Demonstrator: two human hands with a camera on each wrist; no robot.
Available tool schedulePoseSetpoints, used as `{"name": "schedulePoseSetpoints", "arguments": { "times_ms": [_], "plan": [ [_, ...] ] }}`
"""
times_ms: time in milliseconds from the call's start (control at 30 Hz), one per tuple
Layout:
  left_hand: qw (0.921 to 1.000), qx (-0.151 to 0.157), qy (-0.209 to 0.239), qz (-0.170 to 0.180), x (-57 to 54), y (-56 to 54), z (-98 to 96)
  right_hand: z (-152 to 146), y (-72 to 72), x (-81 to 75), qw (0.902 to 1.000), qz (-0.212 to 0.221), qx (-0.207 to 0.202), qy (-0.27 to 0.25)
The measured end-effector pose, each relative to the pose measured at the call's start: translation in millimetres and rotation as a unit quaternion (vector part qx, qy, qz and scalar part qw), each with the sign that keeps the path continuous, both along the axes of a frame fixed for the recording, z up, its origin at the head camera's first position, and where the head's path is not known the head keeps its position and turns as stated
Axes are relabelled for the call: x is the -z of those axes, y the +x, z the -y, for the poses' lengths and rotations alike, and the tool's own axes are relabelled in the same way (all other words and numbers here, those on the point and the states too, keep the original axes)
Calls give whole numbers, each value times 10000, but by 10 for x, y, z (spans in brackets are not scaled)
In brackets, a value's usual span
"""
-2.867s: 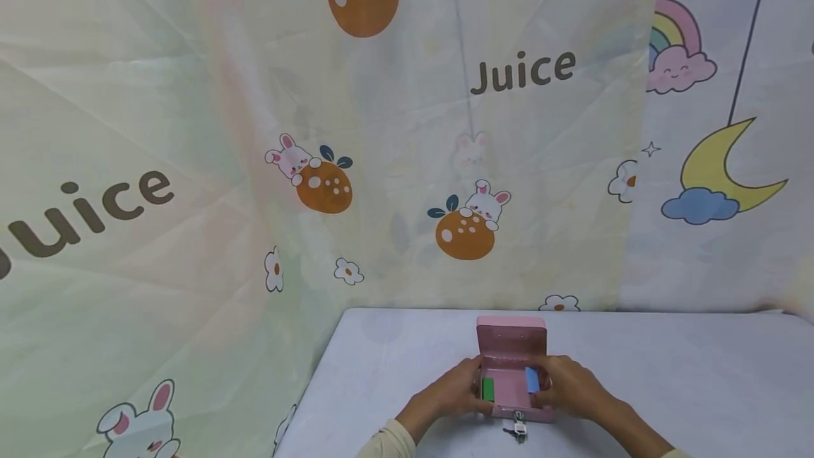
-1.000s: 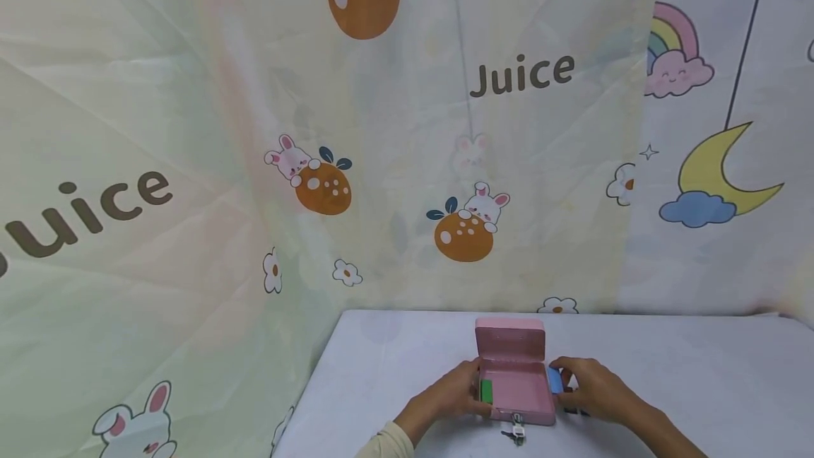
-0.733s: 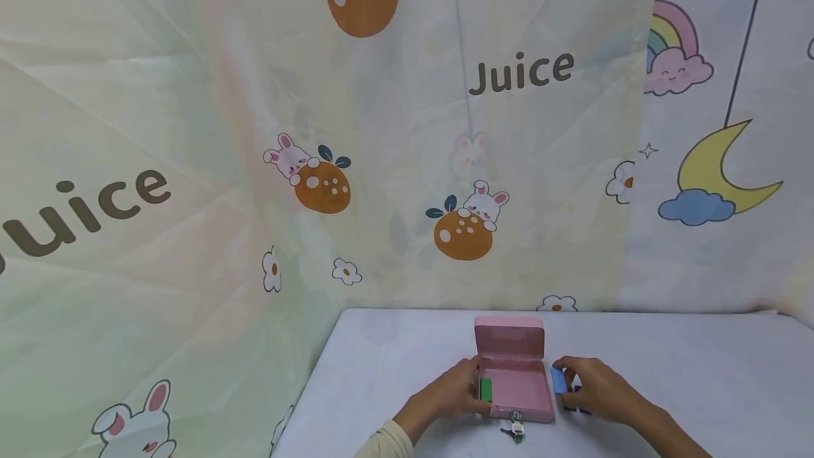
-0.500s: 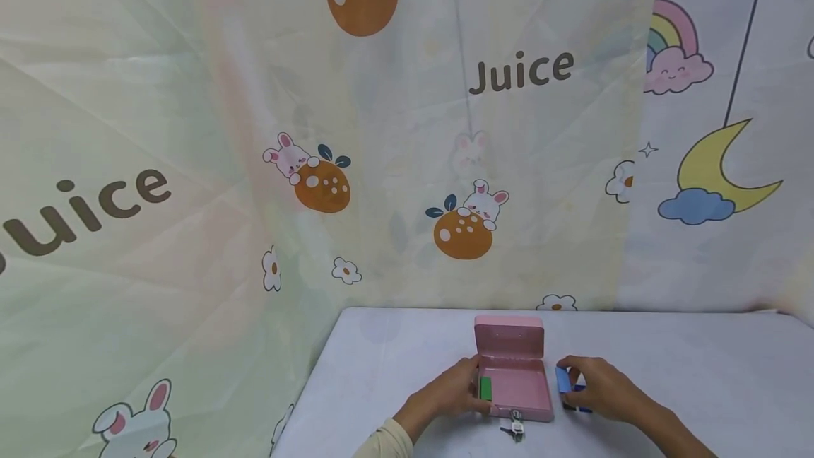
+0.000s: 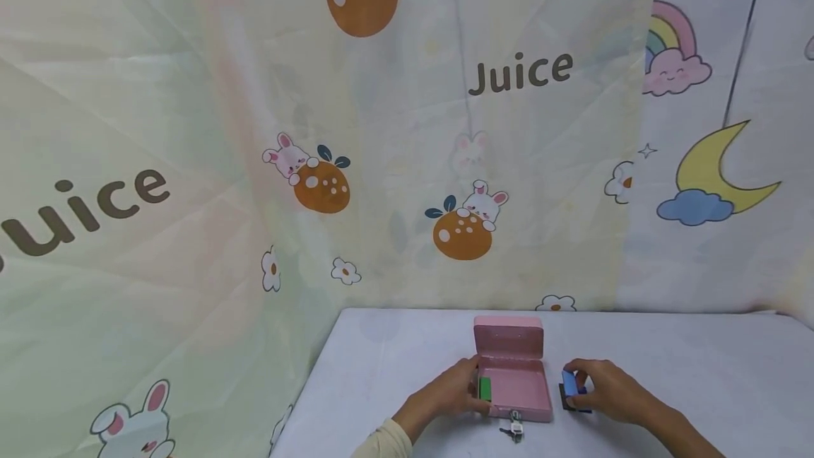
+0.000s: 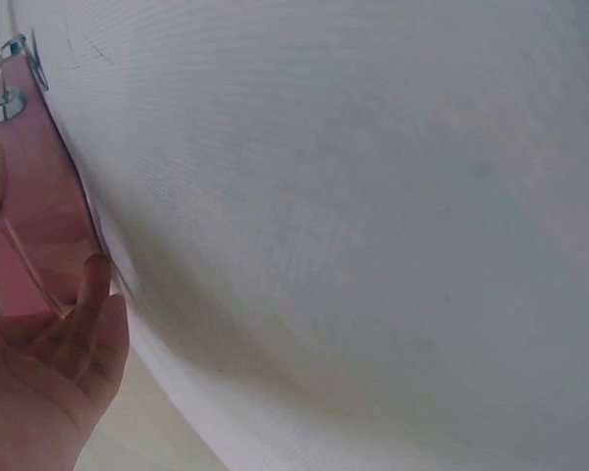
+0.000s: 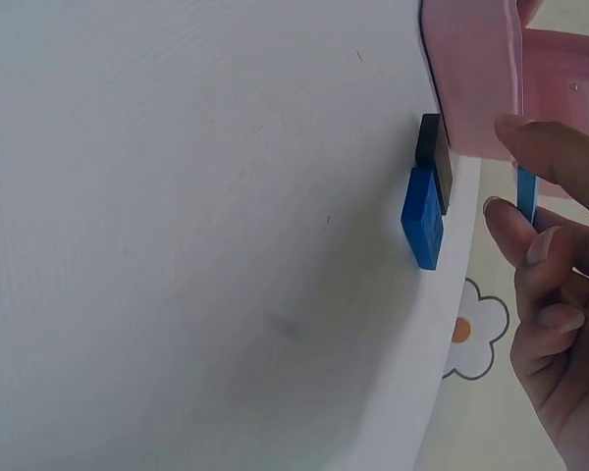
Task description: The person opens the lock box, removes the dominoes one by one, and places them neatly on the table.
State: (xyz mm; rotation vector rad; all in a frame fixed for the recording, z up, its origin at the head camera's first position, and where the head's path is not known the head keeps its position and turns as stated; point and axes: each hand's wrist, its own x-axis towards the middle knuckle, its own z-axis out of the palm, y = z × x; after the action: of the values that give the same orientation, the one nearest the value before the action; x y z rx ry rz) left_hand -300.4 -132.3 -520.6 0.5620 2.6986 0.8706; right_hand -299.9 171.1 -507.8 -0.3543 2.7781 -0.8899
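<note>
A pink metal cash box (image 5: 521, 384) stands with its lid (image 5: 509, 339) raised. My left hand (image 5: 446, 389) grips the box at its left side, thumb at the front and fingers toward the back; the left wrist view shows the fingers at the box wall. Inside the box, against the left wall, is a green block (image 5: 485, 389). My right hand (image 5: 610, 391) pinches a thin light blue block (image 7: 526, 196) between thumb and fingers, right of the box. Below that hand, a dark blue block (image 7: 423, 218) and a black block (image 7: 432, 147) lie side by side on the table.
A small lock with keys (image 5: 515, 428) hangs at the front of the box. White cloth covers the table (image 5: 394, 352). Behind it hangs a curtain (image 5: 394, 232) printed with rabbits, oranges and flowers.
My right hand has lifted the light blue block out of the box's right side and moved it rightward, over the blocks on the table. The left hand has stayed on the box.
</note>
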Motion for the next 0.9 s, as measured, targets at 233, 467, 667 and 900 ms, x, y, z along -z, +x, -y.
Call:
{"name": "schedulePoseSetpoints", "arguments": {
  "times_ms": [233,467,667,900],
  "plan": [
    [10000,15,2,14,11,7,-8,-73,12,24,9999,-12,-120,-36],
    [10000,58,1,-47,21,-11,16,-182,-3,30,9998,-38,-197,-84],
    [10000,24,-6,-30,33,-12,23,-286,-9,125,9997,-64,-220,61],
    [10000,15,10,-39,33,0,27,-368,-27,180,9997,55,-116,224]
  ]
}}
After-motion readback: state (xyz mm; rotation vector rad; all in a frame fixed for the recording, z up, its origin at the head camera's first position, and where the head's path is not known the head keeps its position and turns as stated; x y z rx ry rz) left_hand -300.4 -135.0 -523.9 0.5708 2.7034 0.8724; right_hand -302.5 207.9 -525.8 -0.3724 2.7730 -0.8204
